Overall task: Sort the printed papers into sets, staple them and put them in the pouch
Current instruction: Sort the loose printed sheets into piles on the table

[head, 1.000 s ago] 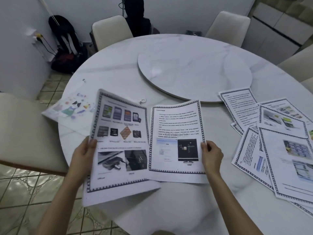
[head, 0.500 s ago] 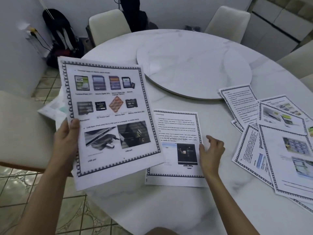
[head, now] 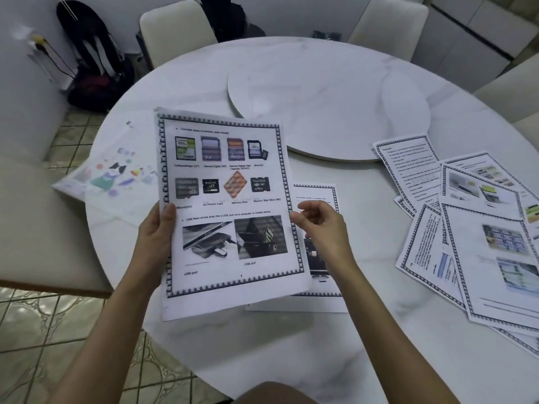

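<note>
- Gripping the left edge of the memory-card sheet [head: 230, 205], the left hand [head: 157, 228] holds it raised above the table [head: 291, 360] in the head view.
- This sheet has moved from the left to centre and now covers most of the text sheet [head: 320, 193] lying flat.
- The right hand [head: 320, 225] has lifted off that text sheet. Its fingers are loosely curled, holding nothing, just beside the raised sheet's right edge.
- Sorting appears unfinished: the loose papers [head: 481, 243] lie spread at right, and the pouch [head: 108, 176] at left is unused.
</note>
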The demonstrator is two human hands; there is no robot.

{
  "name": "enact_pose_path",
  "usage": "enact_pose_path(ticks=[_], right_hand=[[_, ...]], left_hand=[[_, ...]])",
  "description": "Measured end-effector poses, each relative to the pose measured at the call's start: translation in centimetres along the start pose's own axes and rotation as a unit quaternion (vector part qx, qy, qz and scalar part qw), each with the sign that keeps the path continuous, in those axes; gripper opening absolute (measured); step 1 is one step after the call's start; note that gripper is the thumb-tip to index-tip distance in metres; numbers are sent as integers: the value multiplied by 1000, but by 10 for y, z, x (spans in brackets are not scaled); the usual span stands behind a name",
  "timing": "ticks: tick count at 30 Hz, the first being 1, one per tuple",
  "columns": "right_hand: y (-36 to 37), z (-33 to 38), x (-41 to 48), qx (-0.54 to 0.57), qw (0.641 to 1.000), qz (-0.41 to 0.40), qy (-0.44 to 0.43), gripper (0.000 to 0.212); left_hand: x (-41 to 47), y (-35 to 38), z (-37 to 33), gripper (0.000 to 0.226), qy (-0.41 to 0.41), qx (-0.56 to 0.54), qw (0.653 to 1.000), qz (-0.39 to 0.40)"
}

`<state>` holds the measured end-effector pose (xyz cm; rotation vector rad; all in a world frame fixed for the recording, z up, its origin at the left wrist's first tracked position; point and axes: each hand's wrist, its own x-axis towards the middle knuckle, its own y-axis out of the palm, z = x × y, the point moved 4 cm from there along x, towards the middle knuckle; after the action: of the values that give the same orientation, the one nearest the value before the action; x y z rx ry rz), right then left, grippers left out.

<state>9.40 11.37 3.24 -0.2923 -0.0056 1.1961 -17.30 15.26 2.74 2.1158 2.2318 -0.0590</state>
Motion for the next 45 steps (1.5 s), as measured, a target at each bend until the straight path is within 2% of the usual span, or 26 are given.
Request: enact_pose_path(ticks=[5,9,17,26,30,33,45], right_hand=[[7,-7,1,-23,999,-11,31,20],[15,-12,2,-37,999,-1,36,15],[28,-26,1,-30,999,-3,32,10],[41,-54,-1,-89,995,-8,37,6],[47,-60,0,-109,993,10,34,3],[50,-62,0,-123,992,-3,26,10],[41,-72,1,-155,987,-36,-1,8]], left_hand=[[-4,-1,11,21,-32,-3,999,5],[-7,-3,19,32,-55,-10,998,10],[-8,-15,37,30,-88,-22,996,18],[-13,-26,76,31,-127,16,991,32],[-15,-28,83,33,-133,35,990,34],[-16,-26,83,31,-135,46,989,33],[-18,-20,82,31,-125,66,990,25]])
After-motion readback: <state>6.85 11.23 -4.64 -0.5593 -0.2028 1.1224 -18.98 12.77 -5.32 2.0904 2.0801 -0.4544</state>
